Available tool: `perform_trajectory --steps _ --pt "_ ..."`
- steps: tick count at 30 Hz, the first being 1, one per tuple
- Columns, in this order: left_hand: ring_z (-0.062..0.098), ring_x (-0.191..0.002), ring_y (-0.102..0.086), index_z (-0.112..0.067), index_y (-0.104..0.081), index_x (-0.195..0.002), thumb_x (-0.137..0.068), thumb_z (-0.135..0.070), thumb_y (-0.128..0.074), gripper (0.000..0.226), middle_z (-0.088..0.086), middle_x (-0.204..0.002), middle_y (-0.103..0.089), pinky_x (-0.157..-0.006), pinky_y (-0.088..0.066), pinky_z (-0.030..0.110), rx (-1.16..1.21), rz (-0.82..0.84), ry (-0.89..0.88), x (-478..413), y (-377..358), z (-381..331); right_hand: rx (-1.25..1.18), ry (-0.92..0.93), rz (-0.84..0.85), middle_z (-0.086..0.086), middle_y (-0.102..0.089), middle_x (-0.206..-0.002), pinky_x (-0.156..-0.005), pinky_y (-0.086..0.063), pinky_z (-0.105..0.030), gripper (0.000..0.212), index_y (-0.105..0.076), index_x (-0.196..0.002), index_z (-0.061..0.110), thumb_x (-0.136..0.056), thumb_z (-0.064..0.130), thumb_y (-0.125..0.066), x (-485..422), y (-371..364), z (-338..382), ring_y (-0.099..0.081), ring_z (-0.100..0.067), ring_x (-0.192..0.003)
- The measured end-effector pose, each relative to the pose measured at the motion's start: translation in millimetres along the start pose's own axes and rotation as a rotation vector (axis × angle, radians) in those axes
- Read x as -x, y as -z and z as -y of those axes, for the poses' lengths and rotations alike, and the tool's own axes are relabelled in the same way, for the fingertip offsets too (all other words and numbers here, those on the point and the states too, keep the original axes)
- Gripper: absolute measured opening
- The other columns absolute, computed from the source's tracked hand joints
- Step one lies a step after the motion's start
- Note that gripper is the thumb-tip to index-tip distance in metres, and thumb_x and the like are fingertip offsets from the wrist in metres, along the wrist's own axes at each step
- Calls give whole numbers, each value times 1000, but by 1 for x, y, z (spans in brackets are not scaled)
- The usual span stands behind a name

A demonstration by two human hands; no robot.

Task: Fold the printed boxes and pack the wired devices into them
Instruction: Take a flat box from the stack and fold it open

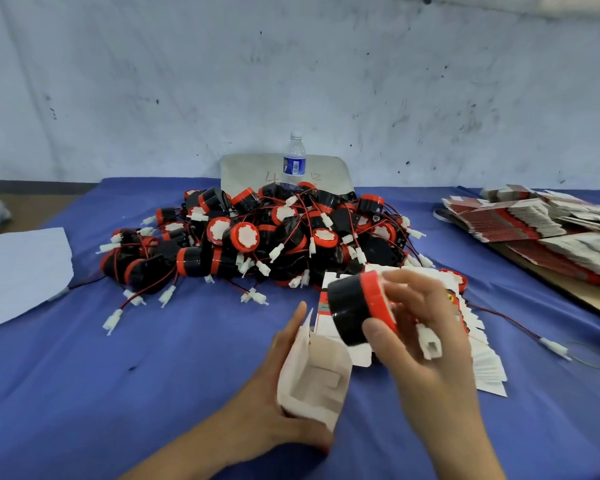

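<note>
The left hand (pixel 274 393) is curled round an opened white cardboard box (pixel 314 375), holding it mouth-up just above the blue cloth-covered table (pixel 84 375), while the right hand (pixel 420 327) pinches 1 black cylindrical device with a red cap (pixel 357 310) above and just right of that mouth, its white plug connector (pixel 430 344) tucked against the palm. This looks like the packing step: the next move calls for lining the cylinder up with the opening and feeding the wire in with it, then closing the flaps. The pile of black-and-red wired devices (pixel 257 237) waits behind, with the fanned stack of flat printed boxes (pixel 482 362) under the right hand.
</note>
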State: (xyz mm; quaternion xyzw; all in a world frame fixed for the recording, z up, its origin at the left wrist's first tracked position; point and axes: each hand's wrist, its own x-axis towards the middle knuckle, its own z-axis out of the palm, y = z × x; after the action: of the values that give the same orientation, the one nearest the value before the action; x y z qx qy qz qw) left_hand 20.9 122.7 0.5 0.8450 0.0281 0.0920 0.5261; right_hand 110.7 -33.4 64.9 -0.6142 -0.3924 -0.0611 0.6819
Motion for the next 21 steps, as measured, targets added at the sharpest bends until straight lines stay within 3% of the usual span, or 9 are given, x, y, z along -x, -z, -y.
perform_trajectory --steps 2,6,12,14,16,21 --pt "-19 -130 -28 -33 0 -151 -65 -7 -88 125 -20 -149 -26 -95 -32 1 43 11 -7 -2 -3 3 16 -63 127 9 -67 -98 -72 -50 -19 31 -60 -98 37 -67 38 -66 3 4 -2 -62 -14 -89" --pt "-8 -137 -28 -43 2 -147 -65 -5 -88 128 -23 -152 -24 -105 -38 18 131 15 -53 -2 -5 10 170 -155 285 18 -66 -96 -71 -45 -11 36 -61 -99 37 -68 26 -74 8 7 -11 -62 -5 -85" --pt "-2 -131 -42 -54 -4 -145 -68 -20 -88 119 -28 -144 -36 -97 -46 20 218 8 -76 -6 -7 20 376 -171 464 29 -61 -107 -80 -41 -9 45 -59 -106 40 -73 19 -82 11 16 -16 -57 1 -100" --pt "4 -133 -42 -54 -6 -146 -67 -25 -88 117 -22 -145 -36 -101 -46 28 226 2 -89 -6 -8 23 389 -153 533 29 -60 -112 -86 -42 -11 43 -62 -108 40 -75 19 -80 10 18 -15 -56 2 -107" --pt "9 -134 -42 -55 -9 -146 -65 -29 -89 117 -14 -147 -36 -103 -46 37 230 -12 -99 -6 -8 24 407 -106 591 25 -63 -107 -87 -44 -13 34 -68 -103 35 -77 14 -76 9 17 -16 -58 1 -105" --pt "8 -133 -42 -62 -11 -142 -65 -37 -88 112 -16 -143 -38 -104 -45 36 187 -20 -130 -9 -7 26 473 -103 585 25 -63 -101 -84 -45 -14 20 -73 -91 31 -82 12 -73 11 10 -22 -59 2 -98"
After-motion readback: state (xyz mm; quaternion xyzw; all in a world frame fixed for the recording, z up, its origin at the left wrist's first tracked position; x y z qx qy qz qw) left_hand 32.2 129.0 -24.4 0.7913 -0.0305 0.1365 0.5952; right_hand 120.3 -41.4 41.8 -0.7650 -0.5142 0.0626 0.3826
